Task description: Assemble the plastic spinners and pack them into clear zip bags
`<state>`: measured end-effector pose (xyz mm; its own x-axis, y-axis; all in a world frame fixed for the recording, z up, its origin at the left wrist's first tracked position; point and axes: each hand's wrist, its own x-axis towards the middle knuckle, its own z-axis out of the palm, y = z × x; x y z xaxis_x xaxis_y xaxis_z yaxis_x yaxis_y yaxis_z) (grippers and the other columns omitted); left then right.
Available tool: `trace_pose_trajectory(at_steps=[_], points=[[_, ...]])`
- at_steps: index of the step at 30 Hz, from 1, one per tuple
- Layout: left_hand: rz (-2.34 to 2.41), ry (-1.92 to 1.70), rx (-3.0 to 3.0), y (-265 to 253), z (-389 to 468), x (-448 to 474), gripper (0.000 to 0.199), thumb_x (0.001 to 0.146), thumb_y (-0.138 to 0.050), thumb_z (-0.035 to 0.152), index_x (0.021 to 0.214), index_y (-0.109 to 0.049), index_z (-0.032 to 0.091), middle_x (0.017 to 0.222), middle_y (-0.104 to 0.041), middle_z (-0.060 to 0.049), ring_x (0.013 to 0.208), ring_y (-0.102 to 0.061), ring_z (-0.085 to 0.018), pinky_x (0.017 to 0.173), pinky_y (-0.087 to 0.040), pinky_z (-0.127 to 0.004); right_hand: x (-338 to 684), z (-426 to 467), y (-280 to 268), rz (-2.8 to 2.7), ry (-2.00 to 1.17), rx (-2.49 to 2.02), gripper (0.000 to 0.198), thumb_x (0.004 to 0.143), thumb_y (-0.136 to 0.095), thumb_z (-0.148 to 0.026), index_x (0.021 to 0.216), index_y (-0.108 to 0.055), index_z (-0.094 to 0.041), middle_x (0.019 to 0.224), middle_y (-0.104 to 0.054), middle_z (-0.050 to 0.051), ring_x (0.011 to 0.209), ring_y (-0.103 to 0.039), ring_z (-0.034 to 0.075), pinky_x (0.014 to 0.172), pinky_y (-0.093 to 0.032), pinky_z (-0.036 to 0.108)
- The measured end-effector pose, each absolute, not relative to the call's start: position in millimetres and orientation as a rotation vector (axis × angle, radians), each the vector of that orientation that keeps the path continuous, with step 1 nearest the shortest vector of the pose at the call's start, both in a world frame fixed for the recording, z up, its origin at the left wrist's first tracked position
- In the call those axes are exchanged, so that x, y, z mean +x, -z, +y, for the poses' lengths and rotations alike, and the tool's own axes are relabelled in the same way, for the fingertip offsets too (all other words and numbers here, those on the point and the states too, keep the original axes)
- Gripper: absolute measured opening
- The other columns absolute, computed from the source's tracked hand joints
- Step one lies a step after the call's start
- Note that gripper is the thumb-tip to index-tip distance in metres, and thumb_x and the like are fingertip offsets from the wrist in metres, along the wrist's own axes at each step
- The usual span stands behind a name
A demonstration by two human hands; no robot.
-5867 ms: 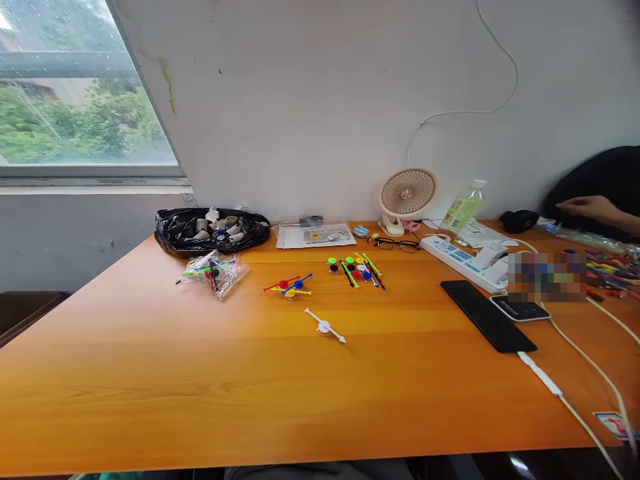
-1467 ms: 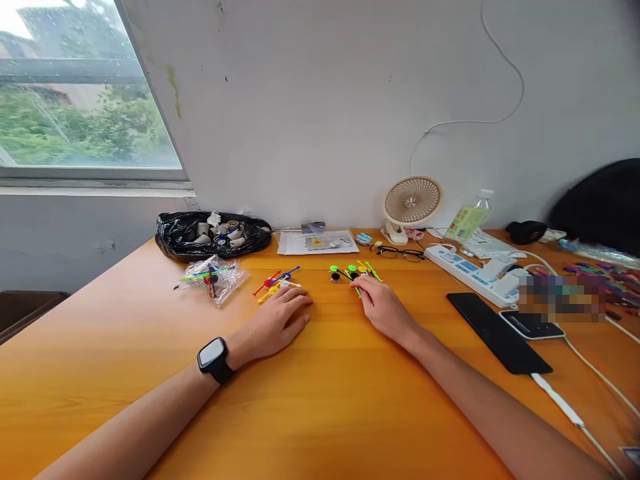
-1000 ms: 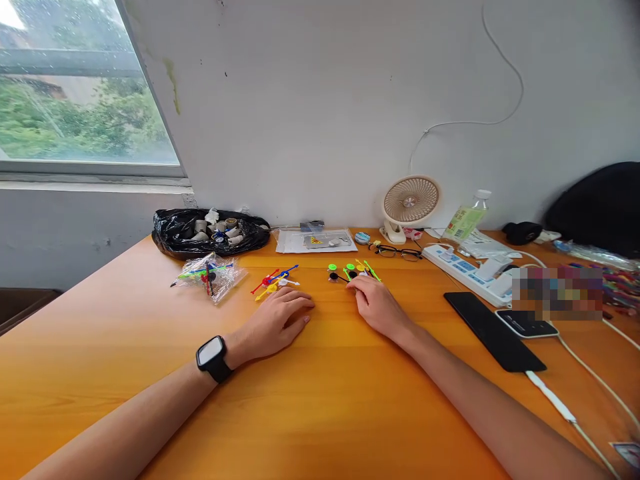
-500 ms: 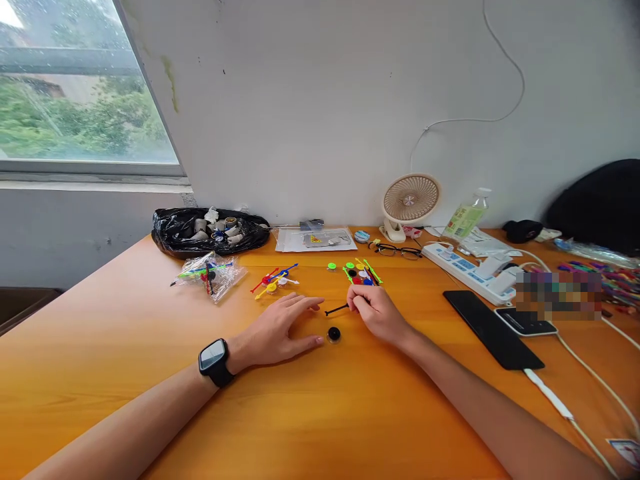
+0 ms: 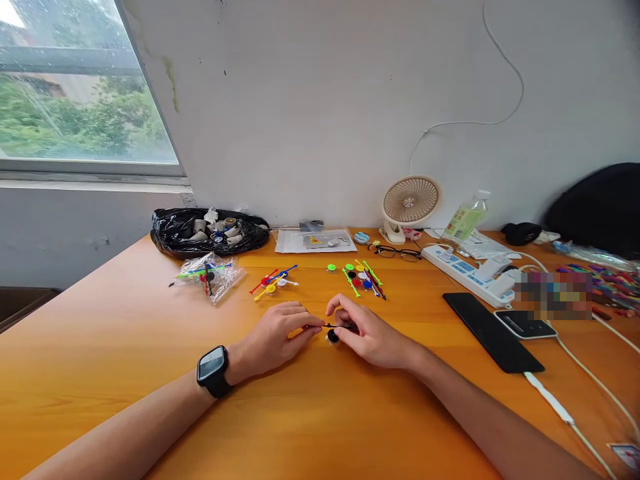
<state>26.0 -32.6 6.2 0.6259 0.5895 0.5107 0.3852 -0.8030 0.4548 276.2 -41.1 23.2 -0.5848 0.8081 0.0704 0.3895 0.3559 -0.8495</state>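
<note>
Between my hands, just above the table, is a thin black plastic arrow (image 5: 329,325). My left hand (image 5: 281,335), wearing a black watch, pinches its left end with thumb and fingertips. The thumb and fingers of my right hand (image 5: 376,335) are at its other end, which they partly hide; the index finger is raised and curled. Right under the arrow stands a small round black spinner base (image 5: 332,337) with a clear bottom, partly covered by my right thumb.
Colourful assembled arrow spinners (image 5: 273,283) and loose arrows with round bases (image 5: 363,277) lie farther back. Behind them are a plastic packet (image 5: 210,277), a black bag (image 5: 165,233), papers (image 5: 287,241), glasses (image 5: 393,251) and a fan (image 5: 411,200). A phone (image 5: 493,333) and power strip (image 5: 463,272) lie right.
My right hand has come nearer and turned, bringing the black arrow over the base. My left hand has closed its fingers on the arrow's left end.
</note>
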Motion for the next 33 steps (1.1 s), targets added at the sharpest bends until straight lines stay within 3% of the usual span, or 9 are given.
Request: trace_pose_trajectory(at_steps=[10,13,17,21,28,33], points=[[0.937,-0.871,2.433,-5.9,-31.2,24.1,0.02,0.103,-0.059,0.028,0.11,-0.078,0.024,0.092,-0.077,-0.005,0.082,-0.07,-0.018,0.075,-0.052,-0.029,278.0,-34.6,-14.5,-1.927,-1.363,-1.021,0.021,0.098,-0.065,-0.032,0.112,-0.055,-0.02,0.089,-0.063,0.001,0.077,-0.064,0.014,0.068,-0.053,0.025],[0.936,-0.864,2.427,-7.6,-32.1,24.2,0.018,0.101,-0.061,0.027,0.107,-0.078,0.024,0.091,-0.077,-0.003,0.081,-0.069,-0.017,0.075,-0.05,-0.027,275.9,-35.0,-12.6,-1.865,-1.442,-1.056,0.024,0.098,-0.066,-0.037,0.11,-0.057,-0.019,0.083,-0.063,0.0,0.067,-0.064,0.014,0.061,-0.054,0.024],[0.925,-0.837,2.431,-10.9,-34.4,25.3,0.015,0.098,-0.063,0.025,0.099,-0.078,0.023,0.083,-0.075,-0.001,0.073,-0.065,-0.014,0.069,-0.046,-0.026,273.3,-34.0,-9.1,-1.672,-1.639,-1.022,0.035,0.09,-0.074,-0.041,0.109,-0.057,-0.017,0.089,-0.063,0.0,0.059,-0.066,0.013,0.049,-0.053,0.022],[0.921,-0.763,2.44,-12.2,-34.7,26.6,0.018,0.1,-0.061,0.028,0.093,-0.076,0.021,0.081,-0.073,-0.002,0.072,-0.064,-0.014,0.067,-0.044,-0.026,270.4,-32.5,-3.3,-1.565,-1.795,-1.052,0.041,0.083,-0.076,-0.04,0.109,-0.054,-0.017,0.078,-0.061,-0.004,0.051,-0.065,0.014,0.042,-0.053,0.021],[0.933,-0.72,2.479,-10.1,-33.8,27.8,0.021,0.103,-0.058,0.03,0.097,-0.077,0.021,0.084,-0.073,-0.004,0.076,-0.066,-0.016,0.07,-0.047,-0.027,268.2,-30.5,0.4,-1.544,-1.76,-1.127,0.037,0.078,-0.07,-0.031,0.108,-0.053,-0.018,0.071,-0.06,-0.006,0.046,-0.062,0.013,0.035,-0.048,0.019],[0.802,-0.767,2.57,-13.3,-33.6,28.0,0.024,0.104,-0.055,0.025,0.117,-0.074,0.023,0.107,-0.076,-0.007,0.095,-0.07,-0.019,0.084,-0.052,-0.03,266.9,-30.6,-2.4,-1.567,-1.65,-1.176,0.035,0.079,-0.069,-0.031,0.107,-0.053,-0.018,0.071,-0.059,-0.007,0.043,-0.06,0.011,0.033,-0.044,0.017]])
